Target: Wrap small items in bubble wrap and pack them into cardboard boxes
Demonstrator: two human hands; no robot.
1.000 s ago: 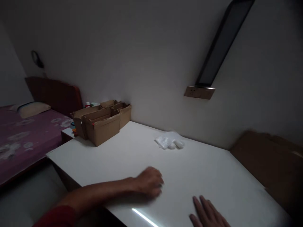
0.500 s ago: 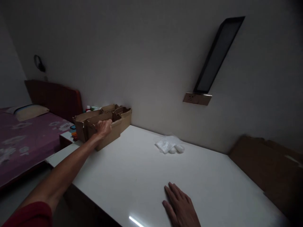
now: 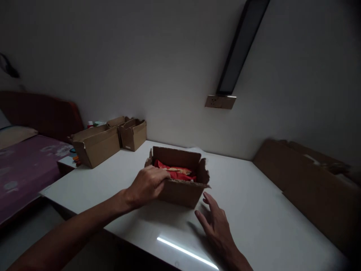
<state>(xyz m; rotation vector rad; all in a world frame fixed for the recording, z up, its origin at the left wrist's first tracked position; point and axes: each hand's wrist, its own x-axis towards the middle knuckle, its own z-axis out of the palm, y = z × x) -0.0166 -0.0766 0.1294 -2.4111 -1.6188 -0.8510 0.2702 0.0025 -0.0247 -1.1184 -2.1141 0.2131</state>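
A small open cardboard box (image 3: 180, 194) is at the middle of the white table (image 3: 242, 192). My left hand (image 3: 148, 184) grips its near wall at the left, with the fingertips hooked over the rim and partly hidden. Inside the box lie red packets (image 3: 177, 172) with a pale patch; what they contain I cannot make out. Just right of the box's near right corner is my right hand (image 3: 216, 222), fingers apart and holding nothing. Whether the box's base touches the tabletop is not clear.
Further cardboard boxes (image 3: 97, 145) stand at the table's back left. A large brown cardboard piece (image 3: 310, 180) is along the right side. Behind the table, the wall carries a socket plate (image 3: 220, 102) and a dark-framed panel (image 3: 244, 45). A bed (image 3: 31, 158) is at far left.
My left hand has brought the box from the back-left group to the middle of the table, where it now covers most of the clear plastic. My right hand has lifted off the tabletop.
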